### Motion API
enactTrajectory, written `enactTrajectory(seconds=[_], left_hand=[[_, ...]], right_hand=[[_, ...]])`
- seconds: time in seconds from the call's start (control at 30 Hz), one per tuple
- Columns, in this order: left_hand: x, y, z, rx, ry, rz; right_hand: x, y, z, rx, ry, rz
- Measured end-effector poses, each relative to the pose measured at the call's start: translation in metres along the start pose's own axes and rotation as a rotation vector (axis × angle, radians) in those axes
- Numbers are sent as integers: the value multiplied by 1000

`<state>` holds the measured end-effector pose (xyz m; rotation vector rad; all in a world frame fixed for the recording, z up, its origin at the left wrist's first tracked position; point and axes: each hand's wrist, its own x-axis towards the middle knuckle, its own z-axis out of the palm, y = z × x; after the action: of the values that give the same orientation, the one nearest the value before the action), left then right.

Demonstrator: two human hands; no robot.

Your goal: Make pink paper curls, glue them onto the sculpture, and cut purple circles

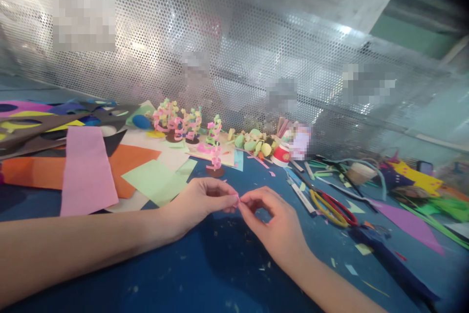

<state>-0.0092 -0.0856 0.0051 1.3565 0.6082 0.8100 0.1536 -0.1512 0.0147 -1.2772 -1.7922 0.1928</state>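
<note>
My left hand and my right hand meet over the blue table, fingertips touching. Each is closed in a pinch on one tiny pink piece, mostly covered by the fingers, so its shape and material cannot be made out. Just beyond them stands a small figure of curled pink strips on a round brown base. Several similar pink and green curled figures stand farther back. A pale green sheet lies close to my left wrist.
On the left are a pink sheet and an orange sheet. Yellow-and-red-handled scissors and a utility knife lie right of my hands. A red-and-white cup stands before the perforated metal screen. Scraps dot the table.
</note>
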Motion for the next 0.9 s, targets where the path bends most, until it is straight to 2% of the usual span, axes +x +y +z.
enactTrajectory(seconds=[0.23, 0.37, 0.47, 0.6, 0.73, 0.83, 0.9], left_hand=[[0, 0, 1, 16, 24, -10], [-1, 0, 1, 45, 14, 0], [-2, 1, 1, 64, 4, 12], [-1, 2, 2, 14, 25, -6], [0, 4, 2, -20, 45, -24], [-1, 4, 2, -6, 31, -15], [-1, 4, 2, 0, 27, -16]], right_hand=[[3, -3, 0, 170, -29, 208], [6, -3, -2, 282, -109, 353], [9, 1, -4, 345, -162, 390], [9, 5, -6, 323, -143, 354], [6, 3, -5, 161, -21, 186], [4, 0, -5, 82, -19, 70], [4, -1, -5, 41, -22, 44]])
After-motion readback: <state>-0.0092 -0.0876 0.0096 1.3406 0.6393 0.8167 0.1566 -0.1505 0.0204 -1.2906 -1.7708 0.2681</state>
